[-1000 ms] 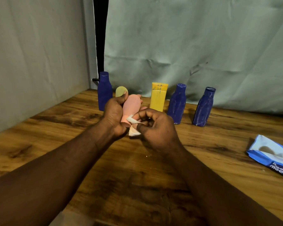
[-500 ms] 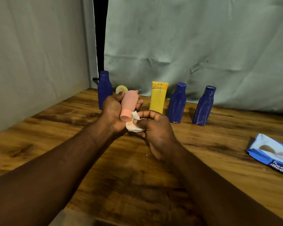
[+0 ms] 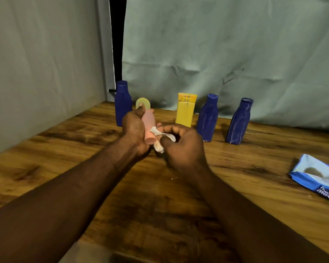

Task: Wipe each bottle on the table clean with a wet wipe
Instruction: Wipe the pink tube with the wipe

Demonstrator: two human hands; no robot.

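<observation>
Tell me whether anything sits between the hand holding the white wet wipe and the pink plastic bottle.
Nothing visible does. The right hand pinches the white wet wipe directly against the lower end of the pink plastic bottle, which the left hand grips.

Seen through our single head-worn wide-angle camera: we look forward and down along both forearms [image 3: 74,196], close on the left hand [image 3: 135,133] and right hand [image 3: 182,147], which meet at mid-frame above the table [image 3: 84,168]. Beyond the hands, the view reaches a row of bottles [image 3: 207,118] against a curtain [image 3: 217,44]; far right of the right hand, the frame edge cuts a pack [image 3: 315,179].
</observation>
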